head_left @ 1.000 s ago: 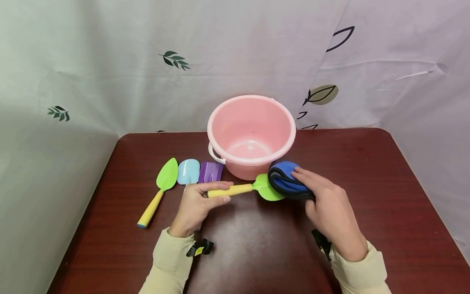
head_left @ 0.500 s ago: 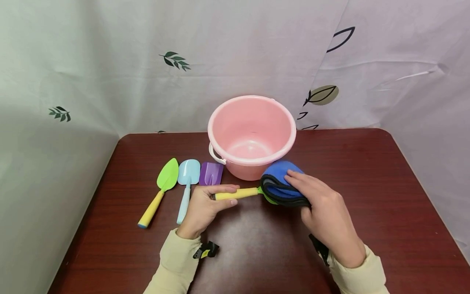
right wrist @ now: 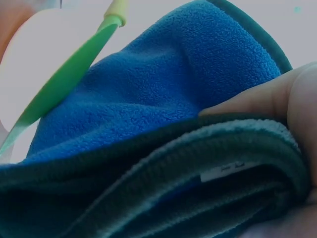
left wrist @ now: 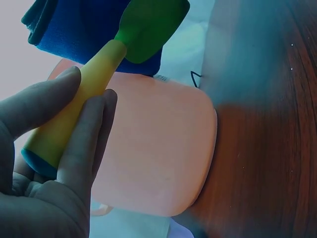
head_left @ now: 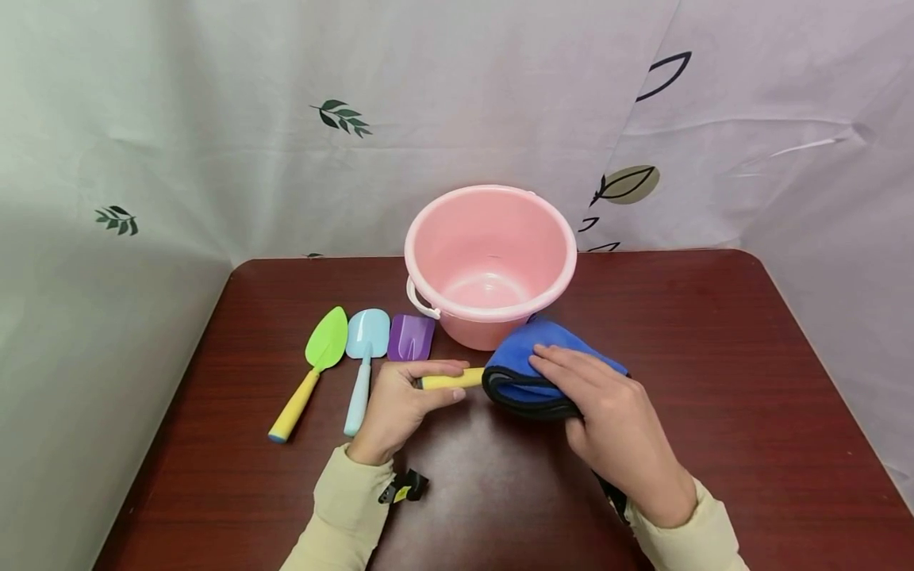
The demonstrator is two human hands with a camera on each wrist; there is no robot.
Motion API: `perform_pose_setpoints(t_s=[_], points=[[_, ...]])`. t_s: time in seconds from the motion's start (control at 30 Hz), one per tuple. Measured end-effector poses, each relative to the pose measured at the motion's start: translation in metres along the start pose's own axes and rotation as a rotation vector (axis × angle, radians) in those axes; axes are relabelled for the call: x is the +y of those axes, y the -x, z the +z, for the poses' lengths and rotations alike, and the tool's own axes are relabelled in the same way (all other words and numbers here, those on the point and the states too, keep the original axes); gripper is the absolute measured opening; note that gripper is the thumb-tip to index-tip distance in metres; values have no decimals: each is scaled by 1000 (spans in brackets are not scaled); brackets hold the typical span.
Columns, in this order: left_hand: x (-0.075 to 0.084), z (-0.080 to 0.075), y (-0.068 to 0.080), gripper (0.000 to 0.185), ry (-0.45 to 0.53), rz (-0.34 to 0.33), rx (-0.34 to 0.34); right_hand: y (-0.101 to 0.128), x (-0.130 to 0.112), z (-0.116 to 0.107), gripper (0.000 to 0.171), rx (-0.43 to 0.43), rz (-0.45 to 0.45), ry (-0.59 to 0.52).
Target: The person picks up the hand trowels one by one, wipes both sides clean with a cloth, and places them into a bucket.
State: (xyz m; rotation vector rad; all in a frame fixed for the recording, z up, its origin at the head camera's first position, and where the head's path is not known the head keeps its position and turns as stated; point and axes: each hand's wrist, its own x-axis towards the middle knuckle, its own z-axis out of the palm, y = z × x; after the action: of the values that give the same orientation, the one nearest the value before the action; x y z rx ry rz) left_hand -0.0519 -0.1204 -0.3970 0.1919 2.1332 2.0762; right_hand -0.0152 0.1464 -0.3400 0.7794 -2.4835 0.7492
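My left hand (head_left: 396, 404) pinches the yellow handle (left wrist: 81, 101) of a toy trowel between thumb and fingers, above the table. The trowel's green blade (left wrist: 151, 29) shows in the left wrist view; in the head view a folded blue cloth (head_left: 531, 349) with black edging covers it. My right hand (head_left: 614, 412) grips that cloth, fingers on top and thumb below. In the right wrist view the cloth (right wrist: 148, 84) lies against the green blade (right wrist: 69, 74), its folded layers facing the camera.
A pink bucket (head_left: 493, 313) with a white handle stands behind the hands. Left of it lie a green trowel (head_left: 327, 341) with yellow handle, a light blue shovel (head_left: 367, 333) and a purple shovel (head_left: 412, 337), its handle hidden. They rest on the brown table (head_left: 714, 333).
The cloth in my right hand has moved left along the trowel, from the blade's tip over the whole blade to the handle. My left hand has shifted slightly right, uncovering the light blue shovel's handle.
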Motion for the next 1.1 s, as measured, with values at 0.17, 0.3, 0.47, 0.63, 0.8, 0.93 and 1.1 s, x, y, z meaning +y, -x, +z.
perform_pose_setpoints(t_s=[0.17,0.3,0.47,0.63,0.8,0.93,1.1], points=[[1,1,0,24,-2,-2,-7,0,-4,2,64,-19,-15,-2],[1,0,1,24,-6,16,-26,-1,-6,6,63,-61,-50,2],[2,0,1,26,-5,48,-52,0,-7,10,65,-161,-73,21],[2,-1,1,25,-36,61,-60,-1,-9,12,66,-268,-60,44],[3,-2,1,24,-68,68,-65,0,-9,12,64,-306,-51,65],[3,-2,1,23,-79,71,-64,0,-8,12,62,-317,-37,77],[3,-2,1,23,-85,84,-65,-1,-6,12,60,-328,-8,75]])
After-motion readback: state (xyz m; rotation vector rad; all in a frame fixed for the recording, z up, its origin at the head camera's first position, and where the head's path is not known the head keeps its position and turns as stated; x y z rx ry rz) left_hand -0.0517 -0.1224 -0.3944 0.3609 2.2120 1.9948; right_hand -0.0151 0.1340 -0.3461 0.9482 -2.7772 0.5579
